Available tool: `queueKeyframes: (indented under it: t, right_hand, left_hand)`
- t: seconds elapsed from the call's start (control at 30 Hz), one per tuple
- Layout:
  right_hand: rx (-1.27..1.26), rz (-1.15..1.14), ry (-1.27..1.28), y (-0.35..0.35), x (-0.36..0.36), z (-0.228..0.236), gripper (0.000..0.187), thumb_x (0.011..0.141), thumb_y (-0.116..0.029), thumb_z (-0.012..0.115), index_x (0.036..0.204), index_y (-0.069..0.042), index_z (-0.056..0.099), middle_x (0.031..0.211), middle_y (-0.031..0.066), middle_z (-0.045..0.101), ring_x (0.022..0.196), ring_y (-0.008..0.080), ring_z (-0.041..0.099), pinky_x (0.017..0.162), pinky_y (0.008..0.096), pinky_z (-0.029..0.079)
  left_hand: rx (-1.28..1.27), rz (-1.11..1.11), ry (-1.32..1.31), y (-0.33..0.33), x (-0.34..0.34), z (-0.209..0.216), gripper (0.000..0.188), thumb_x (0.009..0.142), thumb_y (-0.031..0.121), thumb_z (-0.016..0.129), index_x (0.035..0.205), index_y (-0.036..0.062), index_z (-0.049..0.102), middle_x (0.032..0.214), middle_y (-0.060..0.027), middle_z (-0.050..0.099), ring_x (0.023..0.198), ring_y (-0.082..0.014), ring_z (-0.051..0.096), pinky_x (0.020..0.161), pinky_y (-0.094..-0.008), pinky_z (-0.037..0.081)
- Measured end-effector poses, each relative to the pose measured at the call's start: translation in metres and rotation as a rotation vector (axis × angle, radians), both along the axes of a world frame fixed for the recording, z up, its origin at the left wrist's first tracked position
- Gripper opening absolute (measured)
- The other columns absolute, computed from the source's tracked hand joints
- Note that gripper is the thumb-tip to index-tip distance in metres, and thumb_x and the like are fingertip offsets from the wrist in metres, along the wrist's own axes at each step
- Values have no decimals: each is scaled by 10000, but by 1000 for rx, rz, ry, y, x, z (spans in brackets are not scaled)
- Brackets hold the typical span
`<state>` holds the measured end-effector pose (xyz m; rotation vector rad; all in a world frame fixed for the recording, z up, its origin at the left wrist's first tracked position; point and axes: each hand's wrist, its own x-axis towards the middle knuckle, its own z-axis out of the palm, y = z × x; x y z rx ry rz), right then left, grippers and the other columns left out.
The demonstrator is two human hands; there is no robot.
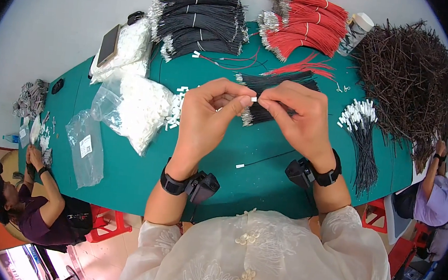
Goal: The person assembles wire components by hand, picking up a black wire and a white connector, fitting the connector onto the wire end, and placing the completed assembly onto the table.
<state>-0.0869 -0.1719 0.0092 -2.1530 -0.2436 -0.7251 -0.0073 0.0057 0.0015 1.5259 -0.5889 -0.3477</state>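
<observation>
White connector (254, 99) sits pinched between the left hand's (205, 109) thumb and forefinger; the right hand's (302, 115) fingertips are together just beside it. Below, black wires (266, 81) lie on the green worktop (220, 187); black bundles (200, 18) and red bundles (308, 27) line its far edge.

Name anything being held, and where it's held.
The left grip pinches a small white piece by its left end, between thumb and forefinger. The right grip is close beside it; whether it holds anything cannot be told.
</observation>
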Motion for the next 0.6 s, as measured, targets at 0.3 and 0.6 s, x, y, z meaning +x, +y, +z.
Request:
queueKeyframes:
  t: [0.3, 0.6]
  right_hand:
    - [19, 56, 20, 0, 3, 0, 74, 809, 16, 725, 880, 20, 706, 755, 101, 674, 621, 186, 628, 549, 273, 476]
    - [-42, 41, -72, -5, 3, -1, 69, 820, 2, 724, 887, 13, 709, 765, 98, 686, 601, 177, 625, 539, 272, 472]
  left_hand:
    - [-71, -49, 68, 5, 4, 3, 125, 890, 61, 708, 980, -25, 720, 827, -36, 711, 720, -63, 627, 640, -206, 491]
    - [-27, -34, 57, 12, 14, 4, 127, 879, 64, 719, 976, -19, 721, 809, -34, 709, 726, -57, 628, 650, -205, 495]
